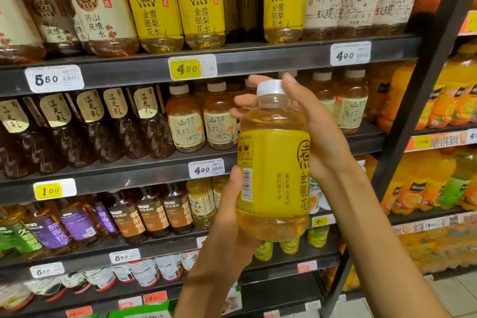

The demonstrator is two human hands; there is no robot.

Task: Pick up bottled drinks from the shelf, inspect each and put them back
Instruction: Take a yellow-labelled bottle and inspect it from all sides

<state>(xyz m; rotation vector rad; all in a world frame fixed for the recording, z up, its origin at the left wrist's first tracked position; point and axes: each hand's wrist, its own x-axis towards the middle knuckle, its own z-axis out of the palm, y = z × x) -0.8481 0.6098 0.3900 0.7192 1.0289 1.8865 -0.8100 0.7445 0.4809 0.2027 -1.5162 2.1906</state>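
Observation:
A clear bottle (273, 162) of pale yellow drink, with a yellow label and a white cap, is held upright in front of the shelves at centre. My left hand (229, 212) grips its lower part, thumb on the barcode side. My right hand (309, 131) wraps the upper part and neck from behind, fingertips showing to the left of the cap. On the top shelf (258, 58) stand matching yellow-labelled bottles (198, 5), with a dark gap (242, 2) between two of them.
Rows of brown tea bottles (85, 124) and pale-labelled drinks (185, 121) fill the middle shelf. Price tags (192, 68) line the shelf edges. A black upright post (413, 121) divides off orange juice bottles (444, 106) on the right. Lower shelves hold more bottles.

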